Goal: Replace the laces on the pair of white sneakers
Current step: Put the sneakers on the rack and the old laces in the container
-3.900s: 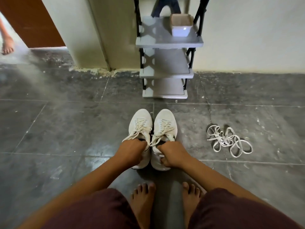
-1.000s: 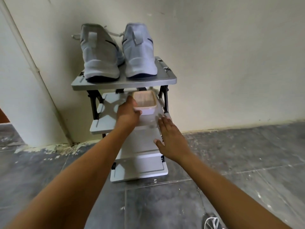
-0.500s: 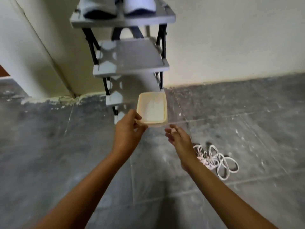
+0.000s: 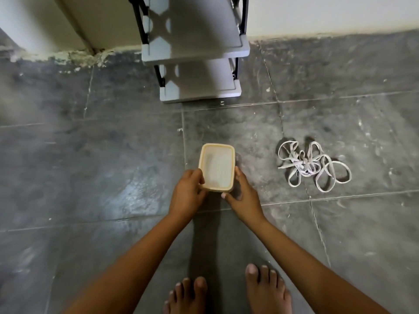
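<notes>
Obs.: you hold a small rectangular tub (image 4: 217, 167) with a cream rim, opening up, above the dark tiled floor (image 4: 113, 155), in front of your bare feet (image 4: 267, 288).

Grip: your left hand (image 4: 188, 191) pinches the near left corner, thumb over the rim and fingers curled beneath. Your right hand (image 4: 243, 196) cups the right wall, a fingertip on the long edge and the thumb tucked under the near end. Both hands are closed on the tub.

Task items: the loose laces (image 4: 313, 166) lie in a tangled heap on the floor, to the right of the tub and apart from it. The white sneakers are not in view.

Step, as judged: you are bringing the tub down to collect those laces. Keep it level and set it flat just beside the heap, not on it. Free your right hand, nearest the heap, and steady the tub with your left. Lift the tangle as one bundle so no loop trails over the rim.

Containers: the tub's interior reads pale and bare, and nothing shows in it. The two grey tiers of the shelf rack (image 4: 197, 48) that show, by the wall, carry nothing visible.
</notes>
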`<action>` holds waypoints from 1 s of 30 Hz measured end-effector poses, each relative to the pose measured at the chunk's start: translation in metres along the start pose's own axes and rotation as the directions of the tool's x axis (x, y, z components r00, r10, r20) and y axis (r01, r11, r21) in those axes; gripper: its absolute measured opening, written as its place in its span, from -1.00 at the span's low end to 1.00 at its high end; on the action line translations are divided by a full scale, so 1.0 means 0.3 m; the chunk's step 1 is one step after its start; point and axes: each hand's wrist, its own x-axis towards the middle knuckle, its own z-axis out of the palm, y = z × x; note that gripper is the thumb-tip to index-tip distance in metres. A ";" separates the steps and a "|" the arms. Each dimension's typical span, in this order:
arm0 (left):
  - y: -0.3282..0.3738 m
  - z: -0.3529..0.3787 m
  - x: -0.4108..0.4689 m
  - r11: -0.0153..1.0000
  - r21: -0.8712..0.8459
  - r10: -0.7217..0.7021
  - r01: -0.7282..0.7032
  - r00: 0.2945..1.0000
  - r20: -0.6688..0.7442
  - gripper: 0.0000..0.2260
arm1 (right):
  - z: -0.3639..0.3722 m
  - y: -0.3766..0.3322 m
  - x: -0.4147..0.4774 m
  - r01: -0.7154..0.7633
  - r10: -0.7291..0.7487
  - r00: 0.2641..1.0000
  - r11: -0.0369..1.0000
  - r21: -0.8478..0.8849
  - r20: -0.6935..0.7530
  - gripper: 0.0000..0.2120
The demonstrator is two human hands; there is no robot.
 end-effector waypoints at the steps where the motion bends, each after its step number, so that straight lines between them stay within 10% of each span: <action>1: -0.002 0.004 -0.001 0.999 0.037 0.002 -0.003 1.000 0.029 -0.81 | 0.003 0.008 0.001 -0.012 0.012 1.000 1.000 0.012 -0.003 -0.25; 12: 0.081 0.050 0.051 0.865 0.467 0.100 -0.182 0.976 0.193 -0.37 | -0.025 0.003 0.013 -0.251 0.244 0.967 0.891 0.378 0.066 -0.55; 23: 0.166 0.079 0.072 0.618 0.718 0.168 -0.320 0.946 0.278 -0.61 | -0.050 -0.015 0.040 -0.412 0.364 0.907 0.666 0.622 0.211 -0.73; 30: 0.162 0.047 0.073 0.659 0.669 0.203 -0.343 0.938 0.281 -0.63 | -0.047 -0.049 0.052 -0.439 0.402 0.890 0.631 0.639 0.214 -0.70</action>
